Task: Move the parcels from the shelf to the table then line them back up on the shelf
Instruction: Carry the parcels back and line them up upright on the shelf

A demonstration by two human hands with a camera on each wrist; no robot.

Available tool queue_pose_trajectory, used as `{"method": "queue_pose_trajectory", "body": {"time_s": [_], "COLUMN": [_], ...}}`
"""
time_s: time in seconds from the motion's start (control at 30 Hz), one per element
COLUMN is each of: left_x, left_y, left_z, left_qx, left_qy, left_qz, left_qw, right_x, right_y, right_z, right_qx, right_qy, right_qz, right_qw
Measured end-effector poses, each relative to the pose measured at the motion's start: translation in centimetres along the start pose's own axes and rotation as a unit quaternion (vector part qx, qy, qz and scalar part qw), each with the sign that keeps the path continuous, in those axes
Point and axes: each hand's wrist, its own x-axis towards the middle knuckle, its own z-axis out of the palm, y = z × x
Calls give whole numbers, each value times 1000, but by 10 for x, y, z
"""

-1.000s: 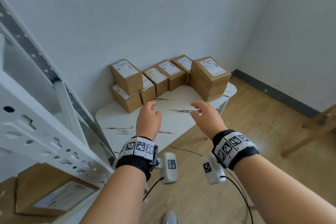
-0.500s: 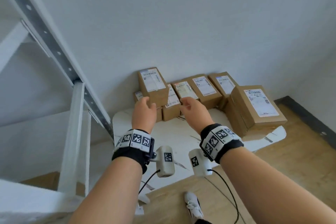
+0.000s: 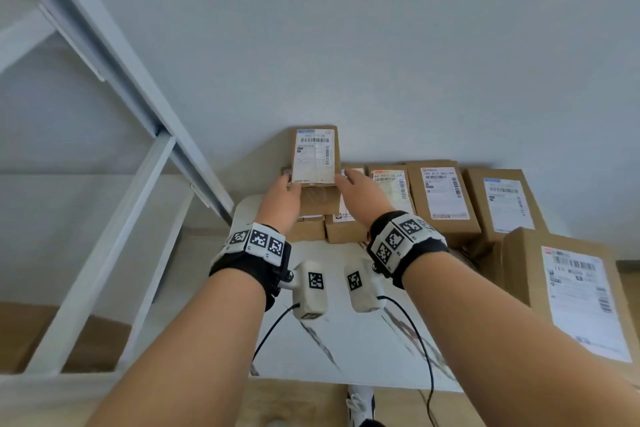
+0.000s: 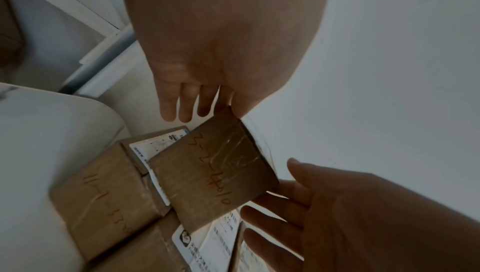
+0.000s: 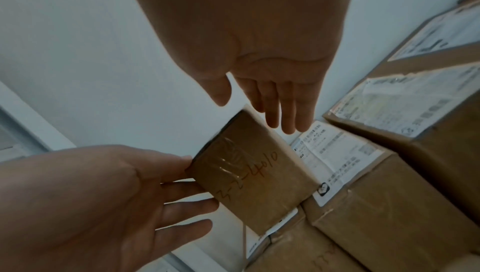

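Hands (image 3: 282, 199) flanking parcel (image 3: 314, 158), marble table (image 3: 346, 340)

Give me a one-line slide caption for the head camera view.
Left hand and right hand, fingers straight, flank the top parcel of a stack on the white table.

Brown cardboard parcels (image 3: 443, 196) with white shipping labels crowd the white table (image 3: 346, 340) against the wall; the top parcel (image 3: 317, 163) sits stacked at the left end.

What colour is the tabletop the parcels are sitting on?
The tabletop is white with dark marble-like streaks, clearest in the head view.
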Motion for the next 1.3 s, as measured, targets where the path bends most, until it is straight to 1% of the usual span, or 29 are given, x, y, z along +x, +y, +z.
{"method": "queue_pose_trajectory", "body": {"time_s": [0.1, 0.17, 0.27, 0.33, 0.47, 0.57, 0.7, 0.8, 0.87, 1.03, 1.17, 1.3], "left_x": [-3, -6, -12, -18, -39, -60, -90, -120, -145, -212, -265, -310], "left_y": [2, 1, -6, -11, -22, -32, -53, -77, -95, -143, -186, -228], "left_z": [3, 4, 6, 6, 4, -1, -6, -11, -15, -29, -47, -76], "left_qx": [-34, -86, -173, -207, -277, -307, -301, -289, -289, -301, -295, -294], "left_qy": [13, 28, 51, 60, 66, 52, 24, -5, -10, -28, -26, 3], "left_qz": [-21, -50, -92, -108, -113, -105, -104, -102, -110, -132, -146, -159], "left_qw": [999, 995, 979, 970, 952, 945, 948, 952, 951, 944, 944, 942], "right_x": [6, 7, 7, 5, -8, -25, -56, -88, -114, -181, -235, -277], "right_y": [4, 5, 6, 6, 10, 13, 18, 22, 25, 33, 33, 16], "right_z": [2, 4, 4, 4, 9, 17, 35, 54, 68, 114, 154, 194], "right_qx": [38, 62, 100, 113, 115, 126, 97, 72, 56, 40, 6, -34], "right_qy": [5, 19, 37, 44, 53, 46, 34, 34, 31, -21, -42, -64], "right_qz": [-5, 2, 20, 19, 5, 8, -5, 9, 18, 51, 43, 6], "right_qw": [999, 998, 994, 992, 992, 991, 995, 997, 998, 998, 998, 997]}}
